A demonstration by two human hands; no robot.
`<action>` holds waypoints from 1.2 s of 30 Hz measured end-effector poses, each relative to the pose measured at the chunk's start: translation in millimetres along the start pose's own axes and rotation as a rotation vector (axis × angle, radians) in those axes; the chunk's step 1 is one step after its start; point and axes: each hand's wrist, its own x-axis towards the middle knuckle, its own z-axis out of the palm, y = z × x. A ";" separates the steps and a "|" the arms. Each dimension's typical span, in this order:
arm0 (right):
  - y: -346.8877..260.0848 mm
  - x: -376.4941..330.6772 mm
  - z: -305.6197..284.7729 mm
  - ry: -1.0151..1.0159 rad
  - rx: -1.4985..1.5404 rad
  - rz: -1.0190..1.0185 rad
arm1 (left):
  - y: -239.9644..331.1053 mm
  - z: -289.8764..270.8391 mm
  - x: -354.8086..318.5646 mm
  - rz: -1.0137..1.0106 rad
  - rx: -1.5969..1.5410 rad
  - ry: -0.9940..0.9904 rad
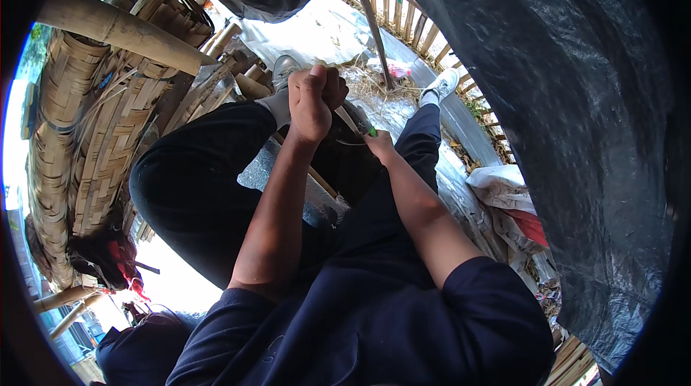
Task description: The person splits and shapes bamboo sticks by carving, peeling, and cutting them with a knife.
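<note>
My left hand (311, 101) is closed in a fist, thumb uppermost, above my left shin. What its fingers grip is mostly hidden; only a pale bit shows at the top. Lower and to the right, my right hand (379, 147) is closed round what looks like a knife (353, 118), with a green part (373, 131) beside the thumb. Its narrow blade slants up and left toward the left fist. A thin pale strip (350, 142) curves out beside the right hand.
Woven bamboo panels (108, 134) and a thick bamboo pole (122, 26) stand on the left. Black plastic sheeting (576, 112) hangs along the right. A thin upright stick (372, 22) rises ahead, near dry straw (360, 78) and a slatted bamboo fence (421, 26).
</note>
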 end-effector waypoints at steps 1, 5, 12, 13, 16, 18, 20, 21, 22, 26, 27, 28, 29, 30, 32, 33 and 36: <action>0.5 0.0 -1.1 0.001 0.000 0.001 | -0.1 0.0 0.7 0.000 -0.001 0.000; 1.0 -1.9 -2.2 -0.056 0.053 0.061 | 0.3 -1.4 0.6 -0.013 0.009 0.007; 3.2 2.5 -1.0 -0.065 0.153 0.074 | -0.3 1.4 2.7 0.002 0.014 0.001; 0.8 1.6 -1.2 -0.069 0.153 0.074 | 0.3 0.3 1.9 0.004 0.014 0.003; -2.9 -0.6 -2.9 -0.073 0.062 0.101 | 1.4 -2.6 0.5 0.005 0.012 0.014; -1.0 -0.8 -2.8 -0.045 0.129 0.179 | 0.1 -4.5 -0.5 0.001 0.007 0.027; 3.9 3.9 -7.1 -0.074 0.116 0.210 | -0.7 -0.8 1.2 -0.011 -0.008 0.046; 6.8 5.7 -9.2 -0.108 0.101 0.240 | -0.9 0.6 2.0 -0.012 -0.012 0.042; 2.3 2.5 -6.6 -0.116 0.101 0.238 | 0.5 -2.6 0.7 -0.008 0.013 0.014; -4.6 -5.2 -2.6 -0.148 0.036 0.166 | 2.4 -7.1 -1.2 0.001 0.034 -0.017; -1.6 -3.7 -3.1 -0.151 0.045 0.143 | 2.0 -6.4 -0.8 0.000 0.031 -0.019; -0.1 -1.8 -3.4 -0.149 0.046 0.143 | 1.7 -6.5 -0.8 -0.003 0.025 -0.013; 1.2 0.4 -4.1 -0.136 0.070 0.162 | 1.4 -6.6 -0.6 -0.006 0.019 -0.008; 3.1 2.0 -5.2 -0.122 0.094 0.180 | 1.1 -6.5 -0.1 -0.006 0.017 -0.010; -1.4 -1.4 -4.7 -0.108 0.130 0.182 | 1.5 -11.5 -1.4 -0.008 0.010 -0.005; -3.8 -3.0 -4.9 -0.089 0.167 0.187 | 1.7 -13.6 -2.3 -0.006 0.014 -0.003; 2.6 4.9 -17.1 -0.064 0.290 0.240 | -0.3 -8.8 0.0 -0.003 0.001 -0.018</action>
